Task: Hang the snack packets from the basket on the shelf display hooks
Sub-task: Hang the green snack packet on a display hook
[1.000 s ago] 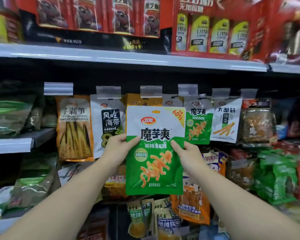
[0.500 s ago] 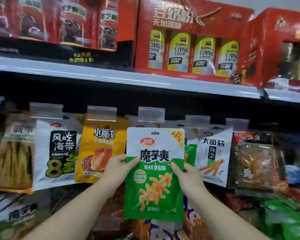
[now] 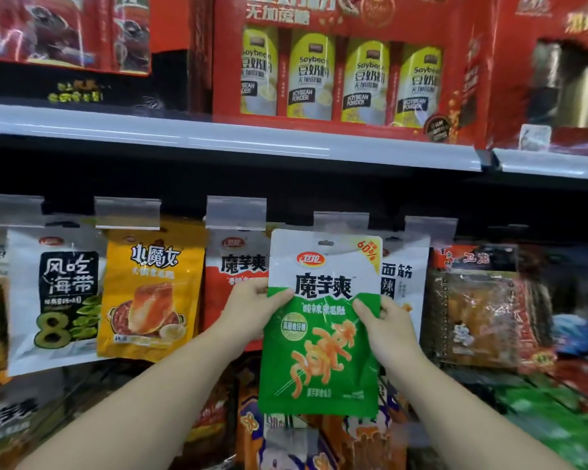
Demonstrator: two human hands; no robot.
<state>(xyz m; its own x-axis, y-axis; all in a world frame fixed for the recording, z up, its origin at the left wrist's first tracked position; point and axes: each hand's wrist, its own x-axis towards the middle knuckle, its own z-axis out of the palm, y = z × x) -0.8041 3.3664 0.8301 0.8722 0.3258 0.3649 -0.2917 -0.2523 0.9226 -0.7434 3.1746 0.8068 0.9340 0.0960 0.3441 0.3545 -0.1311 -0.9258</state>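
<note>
Now both grips were closed on the green-and-white konjac snack packet (image 3: 321, 320): left hand (image 3: 248, 312) pinched its left edge, right hand (image 3: 386, 325) its right. It was held upright before the hook row, its hang hole just below a clear price-tag holder (image 3: 341, 222). Beside it hung a red konjac packet (image 3: 236, 283), an orange packet (image 3: 151, 290) and a kelp packet (image 3: 56, 296).
</note>
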